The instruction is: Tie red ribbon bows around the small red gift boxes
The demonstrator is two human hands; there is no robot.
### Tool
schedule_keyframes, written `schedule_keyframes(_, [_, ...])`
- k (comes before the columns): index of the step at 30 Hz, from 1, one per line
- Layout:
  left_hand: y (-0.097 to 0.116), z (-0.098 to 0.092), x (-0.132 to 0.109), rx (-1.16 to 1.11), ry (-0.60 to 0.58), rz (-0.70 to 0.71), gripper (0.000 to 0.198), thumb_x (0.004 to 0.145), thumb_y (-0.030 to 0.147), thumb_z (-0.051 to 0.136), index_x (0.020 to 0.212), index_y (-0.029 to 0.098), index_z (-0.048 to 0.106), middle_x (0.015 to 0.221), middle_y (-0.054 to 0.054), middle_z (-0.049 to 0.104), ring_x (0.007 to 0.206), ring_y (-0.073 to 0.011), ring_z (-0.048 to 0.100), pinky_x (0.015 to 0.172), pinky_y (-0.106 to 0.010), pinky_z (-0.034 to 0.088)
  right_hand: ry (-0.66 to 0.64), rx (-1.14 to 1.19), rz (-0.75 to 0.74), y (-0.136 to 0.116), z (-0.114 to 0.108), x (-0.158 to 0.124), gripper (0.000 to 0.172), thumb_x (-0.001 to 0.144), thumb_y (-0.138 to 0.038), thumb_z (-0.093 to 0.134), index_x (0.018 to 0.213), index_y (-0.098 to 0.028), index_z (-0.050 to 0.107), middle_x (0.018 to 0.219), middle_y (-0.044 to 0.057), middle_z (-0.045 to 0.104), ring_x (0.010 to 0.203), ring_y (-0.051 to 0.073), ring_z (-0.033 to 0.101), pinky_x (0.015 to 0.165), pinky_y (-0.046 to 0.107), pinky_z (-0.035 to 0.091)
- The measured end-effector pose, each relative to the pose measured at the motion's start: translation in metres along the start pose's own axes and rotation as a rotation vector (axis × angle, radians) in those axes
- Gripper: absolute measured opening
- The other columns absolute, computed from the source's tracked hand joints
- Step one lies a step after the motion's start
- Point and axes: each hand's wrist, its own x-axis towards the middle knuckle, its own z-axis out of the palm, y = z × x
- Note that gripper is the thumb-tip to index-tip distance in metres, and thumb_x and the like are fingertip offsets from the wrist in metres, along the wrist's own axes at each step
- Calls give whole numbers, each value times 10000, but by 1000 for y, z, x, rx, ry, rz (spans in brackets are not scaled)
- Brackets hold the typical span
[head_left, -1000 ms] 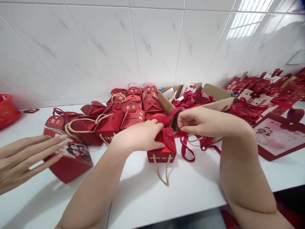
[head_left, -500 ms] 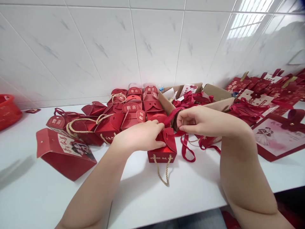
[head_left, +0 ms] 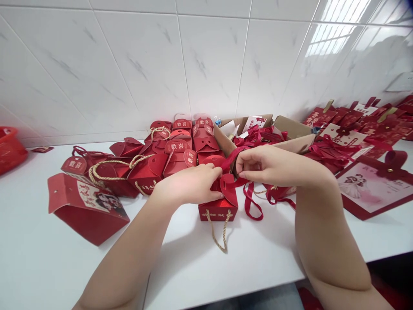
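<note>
A small red gift box [head_left: 218, 212] with a gold rope handle [head_left: 219, 241] stands in front of me at the centre. My left hand [head_left: 198, 183] grips its top flaps from the left, the thumb on the near side. Just right of the box, my right hand [head_left: 256, 164] is closed, its fingers curled around a red ribbon [head_left: 232, 156] that reaches toward the box top. More ribbon [head_left: 250, 204] hangs in a loop onto the table below that hand. The fingertips of both hands are partly hidden.
Several closed red boxes [head_left: 177, 146] stand behind and to the left, beside a larger red box [head_left: 87, 211]. An open cardboard box [head_left: 290, 144] holds ribbons. Red bags [head_left: 374, 185] fill the right side. A red basket [head_left: 11, 150] sits far left on the white table [head_left: 190, 275].
My right hand has shifted slightly left, closer to the box top. My left hand keeps its place on the box, and the view has moved a little.
</note>
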Motion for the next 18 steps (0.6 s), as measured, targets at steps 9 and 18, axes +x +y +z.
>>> schedule_keyframes(9, [1,0,1,0,2,-3,326,801,505,438,901,210,533,967,-63,577,728,-190,576,534,-299,405,28,-19,-20,-1,0,1,66,781,-238,507,798,-188,546,667,-13,568,583,106,470,537,233,353])
schedule_keyframes(18, [0,0,1,-4,-4,3,343,804,523,412,902,217,532,970,-61,577,694,-182,563,527,-297,392,32,-15,-27,-1,1,0,61,785,-236,509,793,-189,547,666,-15,572,584,103,466,546,232,355])
